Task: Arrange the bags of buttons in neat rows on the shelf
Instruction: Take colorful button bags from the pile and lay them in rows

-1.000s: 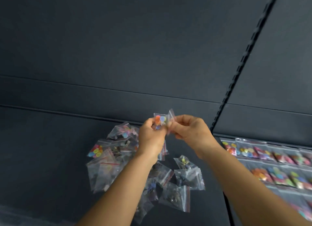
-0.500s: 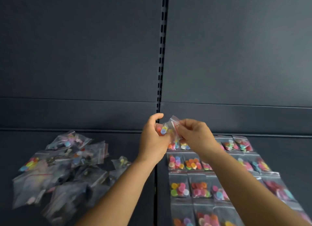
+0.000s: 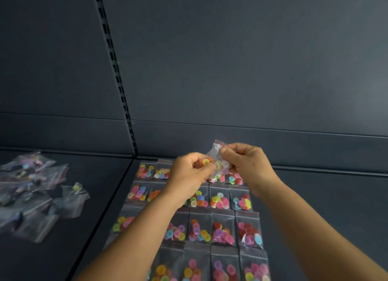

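My view has swung from the loose pile [image 3: 35,194] to the laid rows [image 3: 210,224], where my left hand [image 3: 190,173] and right hand [image 3: 244,165] pinch one bag [image 3: 218,161] above the shelf [image 3: 325,196], seemingly ready for placing.

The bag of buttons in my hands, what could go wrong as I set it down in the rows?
1. Both hands, left and right, hold the bag of buttons right above the neat rows, which lie edge to edge; lowering it could nudge placed bags askew.
2. The forearms cross the near rows, so a low sleeve-level sweep might drag them.
3. The loose pile sits apart on the left; reaching back could brush the grid.
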Available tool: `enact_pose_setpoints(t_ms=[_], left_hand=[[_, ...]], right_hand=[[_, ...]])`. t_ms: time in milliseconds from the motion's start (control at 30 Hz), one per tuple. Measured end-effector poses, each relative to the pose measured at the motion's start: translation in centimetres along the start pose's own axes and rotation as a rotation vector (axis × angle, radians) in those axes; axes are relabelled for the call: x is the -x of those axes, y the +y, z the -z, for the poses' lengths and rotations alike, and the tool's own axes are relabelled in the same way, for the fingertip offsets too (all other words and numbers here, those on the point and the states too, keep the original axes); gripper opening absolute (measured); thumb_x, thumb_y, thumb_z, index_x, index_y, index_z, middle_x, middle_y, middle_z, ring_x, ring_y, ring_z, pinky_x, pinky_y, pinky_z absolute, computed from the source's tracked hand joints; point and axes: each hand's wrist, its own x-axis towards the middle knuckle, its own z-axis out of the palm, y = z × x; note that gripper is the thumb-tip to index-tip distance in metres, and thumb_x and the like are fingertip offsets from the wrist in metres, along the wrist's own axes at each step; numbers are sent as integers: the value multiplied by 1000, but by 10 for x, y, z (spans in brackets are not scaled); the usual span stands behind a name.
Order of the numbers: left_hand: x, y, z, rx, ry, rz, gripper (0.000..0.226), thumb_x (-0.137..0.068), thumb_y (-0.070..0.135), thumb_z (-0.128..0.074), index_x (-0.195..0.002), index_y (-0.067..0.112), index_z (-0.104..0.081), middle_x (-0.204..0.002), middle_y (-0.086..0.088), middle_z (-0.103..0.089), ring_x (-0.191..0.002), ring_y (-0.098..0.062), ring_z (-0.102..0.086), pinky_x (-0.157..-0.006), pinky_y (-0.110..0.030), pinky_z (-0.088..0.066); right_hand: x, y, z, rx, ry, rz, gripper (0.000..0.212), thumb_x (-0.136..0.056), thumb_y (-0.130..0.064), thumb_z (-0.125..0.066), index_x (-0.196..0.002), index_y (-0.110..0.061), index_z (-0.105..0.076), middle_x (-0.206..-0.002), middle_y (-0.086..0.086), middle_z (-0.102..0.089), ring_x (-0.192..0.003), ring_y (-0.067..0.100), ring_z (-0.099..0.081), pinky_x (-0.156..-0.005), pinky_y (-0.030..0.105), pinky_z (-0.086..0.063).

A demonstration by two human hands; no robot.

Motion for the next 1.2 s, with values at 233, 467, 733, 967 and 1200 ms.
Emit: enact_pose_setpoints(t_ms=[233,467,733,967,1200], left_hand=[[-10,14,-39,-67,-16,-33,5,-85,23,-66,-87,22,-71,-77,8,-70,-62,-2,-62,-66,-24,-54],[-26,15,-68,-14,3,61,10,-89,22,-61,-83,19,-69,-74,-1,-71,-62,-8,-61,-63,-28,-53],[-39,4,-103,-284,-10,-16,7,-86,22,-62,-80,19,-64,-75,3,-69,-70,-17,-67,-67,-30,-55],[-50,-7,-127,-613,-22,-49,25,-87,31,-63,-106,16,-58,-102,-1,-67,-90,-22,-64,-71,-33,-51],[-51,-14,-118,-882,-137,-437,31,-97,22,-46,-126,17,-59,-126,3,-54,-116,-18,-42,-95,-29,-38]], right_hand=[[-5,19,47,-92,24,-61,16,-88,-21,-65,-83,-7,-72,-77,12,-71,-68,19,-65,-76,35,-55],[-11,37,88,3,171,-83,26,-96,-24,-51,-82,-20,-72,-79,10,-67,-71,21,-57,-77,39,-53],[-21,72,116,290,273,-156,13,-87,-19,-60,-82,-12,-70,-63,2,-64,-52,13,-59,-62,33,-58],[-35,95,118,531,277,-166,30,-87,-24,-58,-116,-17,-61,-104,1,-67,-88,25,-65,-82,36,-53],[-23,104,123,874,93,47,25,-90,-18,-57,-113,-23,-66,-120,1,-56,-117,26,-45,-91,36,-43]])
